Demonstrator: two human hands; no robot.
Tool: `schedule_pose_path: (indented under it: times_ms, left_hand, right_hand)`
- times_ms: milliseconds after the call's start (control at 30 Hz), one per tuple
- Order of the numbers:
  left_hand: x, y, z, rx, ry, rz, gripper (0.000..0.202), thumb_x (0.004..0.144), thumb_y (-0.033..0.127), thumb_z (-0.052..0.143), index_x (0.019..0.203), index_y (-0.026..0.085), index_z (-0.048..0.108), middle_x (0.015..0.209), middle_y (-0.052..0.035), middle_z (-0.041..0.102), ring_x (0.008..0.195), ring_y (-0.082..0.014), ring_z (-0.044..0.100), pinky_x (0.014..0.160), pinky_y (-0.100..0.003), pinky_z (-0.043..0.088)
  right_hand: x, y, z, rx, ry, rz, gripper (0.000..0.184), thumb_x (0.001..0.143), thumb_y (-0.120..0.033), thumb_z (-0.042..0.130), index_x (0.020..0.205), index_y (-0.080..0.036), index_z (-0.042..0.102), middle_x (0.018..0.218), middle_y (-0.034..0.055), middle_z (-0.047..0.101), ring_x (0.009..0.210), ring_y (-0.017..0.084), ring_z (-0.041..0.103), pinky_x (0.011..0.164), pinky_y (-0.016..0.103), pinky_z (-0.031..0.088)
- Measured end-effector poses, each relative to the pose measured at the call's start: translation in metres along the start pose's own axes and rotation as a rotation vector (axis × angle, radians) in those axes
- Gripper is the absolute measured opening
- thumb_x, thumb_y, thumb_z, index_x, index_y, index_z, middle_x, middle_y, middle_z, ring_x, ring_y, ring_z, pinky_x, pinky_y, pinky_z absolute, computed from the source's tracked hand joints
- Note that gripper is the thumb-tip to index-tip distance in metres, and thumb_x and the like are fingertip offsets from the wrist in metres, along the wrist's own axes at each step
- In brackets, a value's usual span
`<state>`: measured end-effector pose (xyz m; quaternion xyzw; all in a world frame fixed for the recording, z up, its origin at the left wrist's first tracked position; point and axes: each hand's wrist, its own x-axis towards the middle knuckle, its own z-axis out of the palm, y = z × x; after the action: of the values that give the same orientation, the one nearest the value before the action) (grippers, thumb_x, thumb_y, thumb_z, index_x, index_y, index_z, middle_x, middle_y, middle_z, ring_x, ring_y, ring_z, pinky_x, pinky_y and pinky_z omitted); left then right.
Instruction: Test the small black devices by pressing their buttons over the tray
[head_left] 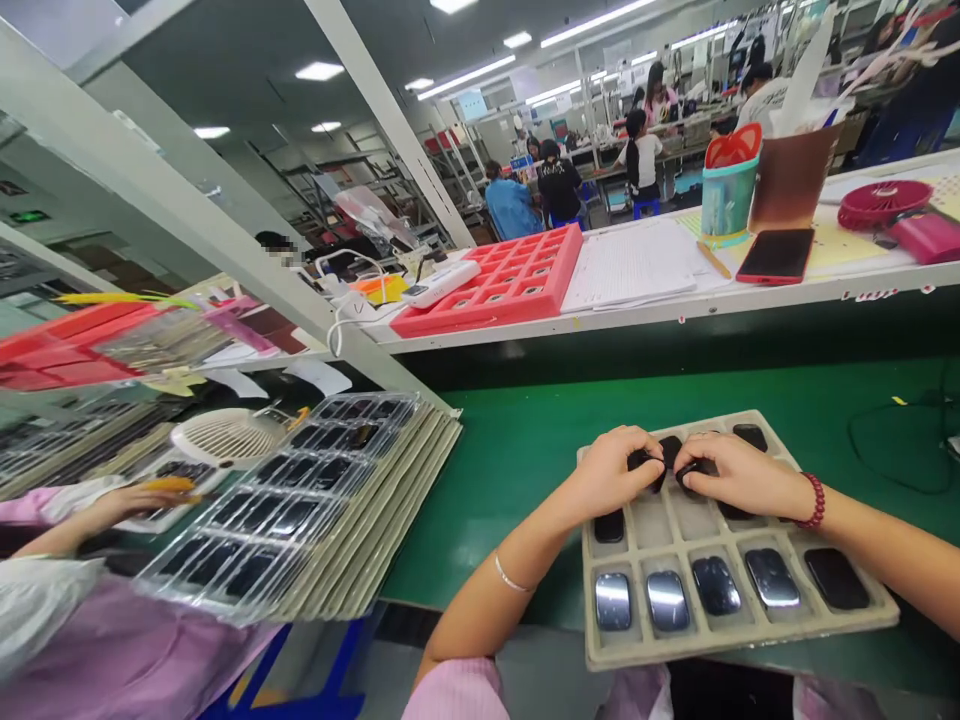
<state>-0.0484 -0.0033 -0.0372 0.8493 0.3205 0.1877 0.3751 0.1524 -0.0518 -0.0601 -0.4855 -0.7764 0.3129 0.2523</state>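
Observation:
Both of my hands are over the far half of a beige compartment tray [739, 642] on the bench. My left hand [611, 472] pinches a small black rounded piece [654, 464] between thumb and fingers. Close beside it, my right hand [731, 472] has its fingers closed on another black rounded piece [696, 468]; the fingers partly cover both. Glossy dark rounded-rectangular pieces [716, 585] fill the tray's near row. One more such piece [609, 526] lies at the left side, and another [750, 437] in the far right corner. Two middle compartments show bare bottoms.
To the left, a tall stack of similar trays [375, 540] under clear plastic covers stands on the green bench [495, 480]. Beyond it a co-worker's hand [135, 503] holds something orange near a white fan [229, 437]. A shelf above carries a red foam tray [510, 275], papers and a phone [776, 255].

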Motion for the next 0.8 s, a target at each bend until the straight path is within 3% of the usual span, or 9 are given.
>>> schedule_pose_path:
  times_ms: [133, 233, 367, 467, 533, 667, 800]
  left_hand:
    - [-0.024, -0.007, 0.012, 0.288, -0.023, 0.04, 0.01, 0.081, 0.021, 0.054, 0.082, 0.018, 0.064, 0.113, -0.0064, 0.061, 0.111, -0.0224, 0.051, 0.099, -0.038, 0.037]
    - [-0.024, -0.006, 0.018, 0.392, 0.003, 0.039, 0.012, 0.082, 0.02, 0.053, 0.088, 0.019, 0.063, 0.115, -0.0063, 0.059, 0.113, -0.0225, 0.049, 0.099, -0.039, 0.038]
    - [-0.002, 0.009, 0.029, 0.455, -0.061, 0.152, 0.017, 0.084, 0.022, 0.051, 0.095, 0.02, 0.064, 0.118, -0.0065, 0.058, 0.113, -0.0222, 0.049, 0.099, -0.038, 0.038]
    - [0.021, 0.023, 0.046, 0.532, -0.136, 0.231, 0.019, 0.084, 0.028, 0.051, 0.092, 0.018, 0.066, 0.12, -0.0094, 0.057, 0.114, -0.0251, 0.049, 0.099, -0.041, 0.037]
    - [0.031, 0.029, 0.058, 0.574, -0.168, 0.246, 0.02, 0.082, 0.03, 0.055, 0.088, 0.016, 0.067, 0.12, -0.0127, 0.057, 0.116, -0.0289, 0.048, 0.1, -0.045, 0.035]
    - [0.04, 0.022, 0.074, 0.502, -0.162, 0.218, 0.023, 0.072, 0.029, 0.061, 0.092, 0.017, 0.066, 0.126, -0.0145, 0.055, 0.122, -0.0347, 0.044, 0.102, -0.052, 0.031]
    - [0.047, 0.009, 0.075, 0.174, -0.104, 0.268, 0.009, 0.065, 0.03, 0.065, 0.064, 0.022, 0.06, 0.124, -0.0085, 0.058, 0.118, -0.035, 0.049, 0.098, -0.045, 0.039]
  right_hand:
    - [-0.012, -0.009, 0.009, -0.316, -0.058, -0.081, 0.02, 0.085, -0.02, 0.049, 0.092, -0.017, 0.067, 0.087, 0.0072, 0.065, 0.088, 0.023, 0.058, 0.08, 0.035, 0.043]
    - [-0.021, -0.005, -0.009, -0.511, -0.028, -0.027, 0.022, 0.088, -0.021, 0.045, 0.091, -0.018, 0.067, 0.088, 0.007, 0.064, 0.082, 0.021, 0.059, 0.069, 0.03, 0.043]
    - [-0.037, 0.011, -0.043, -0.76, -0.037, 0.154, 0.023, 0.087, -0.022, 0.048, 0.073, -0.018, 0.065, 0.077, 0.0058, 0.064, 0.074, 0.021, 0.061, 0.057, 0.026, 0.039]
    - [-0.052, 0.016, -0.053, -0.849, -0.058, 0.236, 0.011, 0.08, -0.024, 0.056, 0.078, -0.017, 0.065, 0.083, 0.0076, 0.065, 0.08, 0.023, 0.062, 0.06, 0.027, 0.042]
    - [-0.062, 0.012, -0.049, -0.853, -0.048, 0.248, 0.015, 0.076, -0.026, 0.06, 0.085, -0.015, 0.065, 0.091, 0.0096, 0.064, 0.086, 0.024, 0.061, 0.064, 0.028, 0.045]
    - [-0.069, 0.009, -0.037, -0.813, -0.031, 0.24, 0.023, 0.077, -0.032, 0.06, 0.091, -0.014, 0.064, 0.097, 0.0114, 0.062, 0.089, 0.025, 0.059, 0.067, 0.031, 0.047]
    - [-0.065, 0.02, -0.042, -0.764, -0.026, 0.188, 0.027, 0.075, -0.038, 0.063, 0.088, -0.015, 0.061, 0.097, 0.011, 0.06, 0.088, 0.025, 0.057, 0.062, 0.03, 0.047]
